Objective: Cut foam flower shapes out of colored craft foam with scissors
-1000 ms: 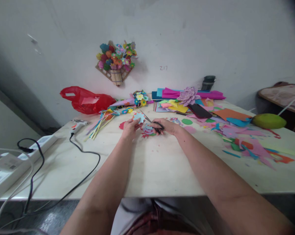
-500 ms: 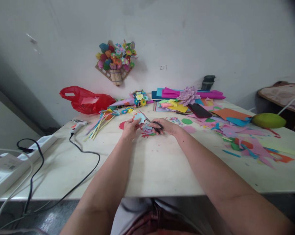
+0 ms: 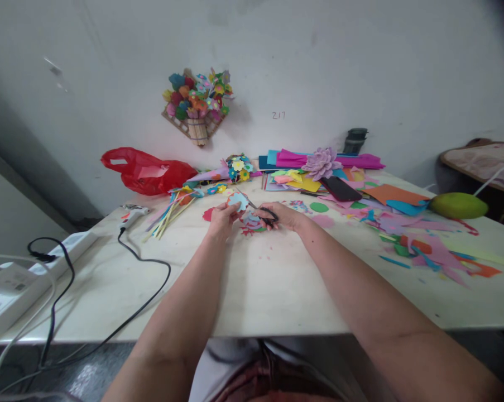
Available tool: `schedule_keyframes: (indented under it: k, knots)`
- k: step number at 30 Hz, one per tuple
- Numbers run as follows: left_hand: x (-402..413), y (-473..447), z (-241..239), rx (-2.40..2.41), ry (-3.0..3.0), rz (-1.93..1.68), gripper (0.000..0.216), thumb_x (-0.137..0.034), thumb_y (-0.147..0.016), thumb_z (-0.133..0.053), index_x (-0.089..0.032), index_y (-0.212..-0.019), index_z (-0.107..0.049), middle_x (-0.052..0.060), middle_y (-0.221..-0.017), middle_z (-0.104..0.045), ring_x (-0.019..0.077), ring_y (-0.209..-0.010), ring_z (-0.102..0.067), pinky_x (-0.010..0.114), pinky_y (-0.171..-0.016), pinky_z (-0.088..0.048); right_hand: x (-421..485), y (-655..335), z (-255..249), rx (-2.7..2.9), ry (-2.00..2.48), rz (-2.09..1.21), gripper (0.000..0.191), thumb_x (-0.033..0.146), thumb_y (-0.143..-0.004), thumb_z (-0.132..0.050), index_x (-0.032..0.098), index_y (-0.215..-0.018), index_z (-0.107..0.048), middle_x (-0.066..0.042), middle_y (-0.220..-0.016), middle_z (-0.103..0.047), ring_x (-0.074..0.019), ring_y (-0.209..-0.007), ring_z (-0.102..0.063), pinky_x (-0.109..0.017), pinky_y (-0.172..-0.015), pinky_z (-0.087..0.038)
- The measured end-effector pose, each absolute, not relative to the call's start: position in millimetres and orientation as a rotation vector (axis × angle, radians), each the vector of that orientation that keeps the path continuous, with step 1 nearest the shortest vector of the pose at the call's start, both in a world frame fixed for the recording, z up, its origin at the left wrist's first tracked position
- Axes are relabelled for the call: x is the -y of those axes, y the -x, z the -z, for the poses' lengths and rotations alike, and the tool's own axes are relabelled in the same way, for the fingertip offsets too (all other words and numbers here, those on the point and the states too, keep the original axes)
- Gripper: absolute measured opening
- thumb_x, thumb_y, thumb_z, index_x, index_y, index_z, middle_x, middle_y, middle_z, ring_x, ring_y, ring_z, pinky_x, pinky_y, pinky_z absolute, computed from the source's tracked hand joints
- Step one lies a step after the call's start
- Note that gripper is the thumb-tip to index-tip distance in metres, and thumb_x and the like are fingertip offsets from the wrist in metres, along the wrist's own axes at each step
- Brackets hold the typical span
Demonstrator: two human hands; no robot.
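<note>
My left hand (image 3: 222,219) pinches a light blue paper flower (image 3: 237,201) with a scalloped edge, held just above the table. In my right hand (image 3: 279,215) is a pair of scissors with black handles (image 3: 269,215); the blades point up and left and meet the right side of the blue flower. Whether the blades are parted is too small to tell. Below the hands lie cut paper pieces, among them a red one (image 3: 209,214) by my left hand and a jagged red one (image 3: 248,230) between the hands.
A glue gun (image 3: 134,216) with a black cord and a white power strip (image 3: 63,254) occupy the left. A red plastic bag (image 3: 151,173) sits at the back. Right of my hands are a green paper disc (image 3: 319,207), a dark phone (image 3: 341,189) and scattered paper scraps (image 3: 438,254).
Almost nothing differs. Both hands, the blue paper flower and the scissors keep nearly the same place; the whole view has shifted very slightly.
</note>
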State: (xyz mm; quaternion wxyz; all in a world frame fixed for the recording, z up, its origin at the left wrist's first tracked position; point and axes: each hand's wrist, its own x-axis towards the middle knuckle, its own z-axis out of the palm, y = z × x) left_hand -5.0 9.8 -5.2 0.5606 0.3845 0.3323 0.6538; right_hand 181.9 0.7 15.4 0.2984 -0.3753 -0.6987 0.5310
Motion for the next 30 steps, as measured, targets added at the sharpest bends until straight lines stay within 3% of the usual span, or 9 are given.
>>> schedule_keyframes:
  k: [14, 30]
  knots:
    - [-9.6, 5.1, 5.3, -0.756, -0.921, -1.534, 0.028, -0.019, -0.051, -0.081, -0.011, -0.074, -0.068, 0.006, -0.075, -0.069, 0.0154, -0.07, -0.065, 0.029, -0.073, -0.053, -0.7, -181.2, -14.6, 1.849, 0.998, -1.419, 0.026, 0.037, -0.081, -0.061, 0.015, -0.073, -0.051, 0.001, -0.056, -0.059, -0.0053, -0.039, -0.048, -0.015, -0.03, -0.026]
    - [-9.7, 4.4, 5.1, -0.77, -0.9, -1.545, 0.028, -0.019, -0.051, -0.081, -0.012, -0.074, -0.067, 0.005, -0.075, -0.069, 0.016, -0.07, -0.065, 0.034, -0.079, -0.053, -1.6, -181.7, -13.4, 1.83, 0.982, -1.423, 0.027, 0.04, -0.081, -0.061, 0.015, -0.074, -0.052, 0.0, -0.057, -0.06, -0.006, -0.04, -0.049, -0.016, -0.03, -0.027]
